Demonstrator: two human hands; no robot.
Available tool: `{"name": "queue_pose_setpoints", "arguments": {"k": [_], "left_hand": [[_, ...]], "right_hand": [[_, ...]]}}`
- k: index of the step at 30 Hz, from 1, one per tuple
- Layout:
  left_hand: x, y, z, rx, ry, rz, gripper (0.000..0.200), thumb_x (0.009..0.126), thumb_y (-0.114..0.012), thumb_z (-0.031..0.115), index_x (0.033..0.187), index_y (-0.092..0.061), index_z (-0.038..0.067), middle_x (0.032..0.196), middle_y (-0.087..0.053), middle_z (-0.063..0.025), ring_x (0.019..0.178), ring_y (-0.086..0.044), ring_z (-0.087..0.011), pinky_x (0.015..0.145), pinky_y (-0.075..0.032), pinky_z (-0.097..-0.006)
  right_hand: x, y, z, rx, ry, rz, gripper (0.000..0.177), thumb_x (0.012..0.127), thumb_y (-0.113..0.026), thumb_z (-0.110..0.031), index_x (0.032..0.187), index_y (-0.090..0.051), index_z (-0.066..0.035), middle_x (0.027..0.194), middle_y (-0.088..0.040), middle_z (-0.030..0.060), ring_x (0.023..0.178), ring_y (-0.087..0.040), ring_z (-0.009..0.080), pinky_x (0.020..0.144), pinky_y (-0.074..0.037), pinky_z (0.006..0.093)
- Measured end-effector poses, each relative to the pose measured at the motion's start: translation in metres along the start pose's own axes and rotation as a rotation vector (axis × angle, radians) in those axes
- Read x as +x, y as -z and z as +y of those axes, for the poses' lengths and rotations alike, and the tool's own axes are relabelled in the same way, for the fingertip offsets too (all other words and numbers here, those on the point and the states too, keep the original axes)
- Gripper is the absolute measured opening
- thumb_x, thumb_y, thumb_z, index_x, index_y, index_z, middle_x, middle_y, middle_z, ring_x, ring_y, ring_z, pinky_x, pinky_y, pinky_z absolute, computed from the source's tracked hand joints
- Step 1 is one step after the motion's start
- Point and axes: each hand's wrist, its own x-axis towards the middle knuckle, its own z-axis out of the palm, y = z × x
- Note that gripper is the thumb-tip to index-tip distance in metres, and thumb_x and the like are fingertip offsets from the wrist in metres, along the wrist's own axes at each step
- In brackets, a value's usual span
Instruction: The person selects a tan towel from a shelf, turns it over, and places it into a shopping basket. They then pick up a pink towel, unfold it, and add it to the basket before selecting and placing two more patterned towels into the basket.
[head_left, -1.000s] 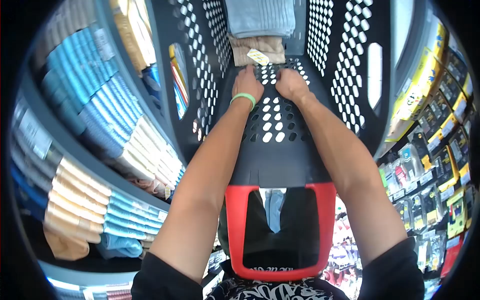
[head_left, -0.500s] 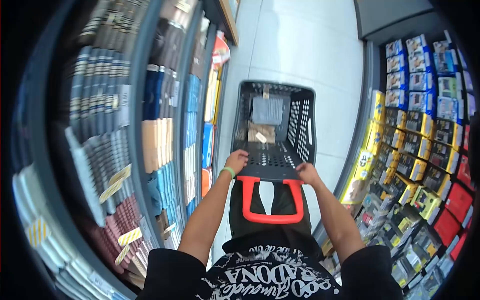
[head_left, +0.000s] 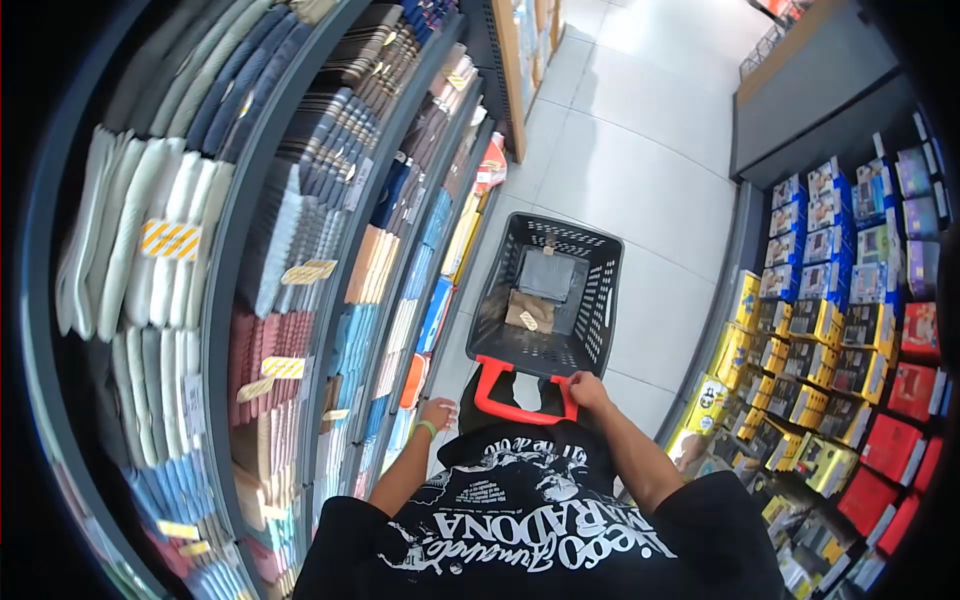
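Note:
A black perforated shopping basket (head_left: 483,330) stands in the aisle in front of me, its red handle (head_left: 520,412) tilted toward my body. Inside it lie a grey folded cloth (head_left: 548,274) and a brown folded cloth (head_left: 527,308) with a striped tag. My right hand (head_left: 587,391) is closed around the right side of the red handle, by the basket's near corner. To the left of the handle, my left hand (head_left: 437,412), with a green band at its wrist, hangs free of the basket. It holds nothing and its fingers are apart.
Shelves of folded towels (head_left: 140,240) line my left side, with striped tags on several stacks. Boxed goods (head_left: 825,300) hang or stand along the right. Pale floor tiles (head_left: 640,140) run ahead between the shelves, past a grey cabinet (head_left: 810,100) at the far right.
My left hand has left the basket's near rim and moved down and left. The right hand has shifted from the rim onto the red handle. The view has turned, showing more of the left shelves.

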Motion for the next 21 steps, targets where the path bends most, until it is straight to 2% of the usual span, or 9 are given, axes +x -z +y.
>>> {"name": "queue_pose_setpoints", "arguments": {"k": [1, 3, 5, 7, 9, 11, 13, 16, 21], "left_hand": [[-0.003, -0.009, -0.015, -0.007, 0.015, -0.004, 0.031, 0.084, -0.045, 0.005, 0.11, -0.062, 0.009, 0.091, -0.069, -0.0101, 0.072, -0.066, -0.018, 0.056, -0.052, -0.0324], [0.002, -0.025, -0.051, 0.013, -0.062, 0.016, 0.03, 0.082, -0.048, 0.006, 0.106, -0.066, 0.012, 0.093, -0.069, -0.0135, 0.071, -0.067, -0.0189, 0.056, -0.052, -0.0341], [-0.011, -0.045, -0.063, 0.464, -0.316, 0.301, 0.029, 0.079, -0.052, 0.009, 0.102, -0.069, 0.014, 0.095, -0.069, -0.0175, 0.078, -0.069, -0.025, 0.066, -0.054, -0.037], [-0.022, -0.055, -0.069, 0.404, -0.277, 0.316, 0.029, 0.078, -0.053, 0.011, 0.101, -0.07, 0.015, 0.096, -0.069, -0.0194, 0.085, -0.067, -0.0281, 0.074, -0.054, -0.0368], [-0.041, -0.061, -0.067, 0.323, -0.226, 0.341, 0.028, 0.077, -0.054, 0.012, 0.101, -0.07, 0.016, 0.097, -0.068, -0.0212, 0.093, -0.066, -0.0313, 0.081, -0.053, -0.0365], [-0.07, -0.063, -0.056, 0.135, -0.021, 0.223, 0.032, 0.078, -0.054, 0.013, 0.105, -0.071, 0.016, 0.097, -0.069, -0.0202, 0.095, -0.066, -0.0314, 0.086, -0.051, -0.0355], [-0.06, -0.063, -0.085, 0.095, -0.076, 0.27, 0.034, 0.078, -0.054, 0.013, 0.107, -0.071, 0.015, 0.096, -0.069, -0.0196, 0.089, -0.067, -0.0289, 0.081, -0.053, -0.0356], [-0.058, -0.064, -0.118, -0.061, -0.105, 0.374, 0.037, 0.079, -0.054, 0.013, 0.113, -0.069, 0.011, 0.094, -0.07, -0.0181, 0.081, -0.069, -0.0244, 0.073, -0.055, -0.0361], [-0.076, -0.074, -0.148, -0.619, 0.016, 0.384, 0.042, 0.084, -0.062, 0.015, 0.124, -0.06, 0.002, 0.096, -0.068, -0.012, 0.083, -0.068, -0.0237, 0.061, -0.055, -0.0363]], "right_hand": [[0.005, 0.004, -0.007, -0.003, 0.02, -0.011, 0.023, 0.076, -0.059, -0.017, 0.092, -0.071, -0.005, 0.091, -0.07, 0.02, 0.091, -0.067, 0.0345, 0.083, -0.051, 0.0387], [0.02, 0.001, -0.011, -0.004, 0.153, -0.119, 0.021, 0.079, -0.059, -0.015, 0.091, -0.07, -0.002, 0.085, -0.071, 0.0142, 0.084, -0.069, 0.0219, 0.075, -0.052, 0.0331], [0.012, 0.013, -0.037, -0.055, 0.232, -0.197, 0.023, 0.082, -0.06, -0.018, 0.093, -0.07, -0.001, 0.085, -0.071, 0.0129, 0.084, -0.068, 0.0199, 0.077, -0.052, 0.0316], [0.012, 0.012, -0.057, 0.039, 0.328, -0.376, 0.029, 0.086, -0.058, -0.026, 0.096, -0.07, -0.001, 0.088, -0.071, 0.0142, 0.081, -0.068, 0.0253, 0.079, -0.052, 0.0355], [0.004, 0.011, -0.077, 0.154, 0.329, -0.574, 0.042, 0.09, -0.059, -0.036, 0.101, -0.067, 0.003, 0.091, -0.069, 0.011, 0.081, -0.066, 0.0199, 0.076, -0.052, 0.0354], [-0.023, 0.026, -0.114, 0.138, 0.132, -0.812, 0.041, 0.093, -0.059, -0.037, 0.11, -0.064, 0.001, 0.096, -0.067, 0.0069, 0.084, -0.063, 0.0162, 0.08, -0.05, 0.0301], [-0.03, 0.02, -0.121, -0.072, 0.225, -0.818, 0.047, 0.092, -0.062, -0.042, 0.11, -0.063, 0.001, 0.097, -0.066, 0.0072, 0.084, -0.061, 0.0141, 0.079, -0.049, 0.0295], [-0.034, 0.011, -0.118, -0.329, 0.53, -0.854, 0.039, 0.085, -0.07, -0.034, 0.102, -0.064, 0.001, 0.087, -0.065, 0.006, 0.08, -0.06, 0.0146, 0.075, -0.047, 0.031], [-0.044, -0.007, -0.122, -0.443, 0.534, -0.722, 0.033, 0.082, -0.067, -0.028, 0.097, -0.065, 0.002, 0.084, -0.067, 0.0108, 0.079, -0.063, 0.0208, 0.074, -0.048, 0.0343]]}}
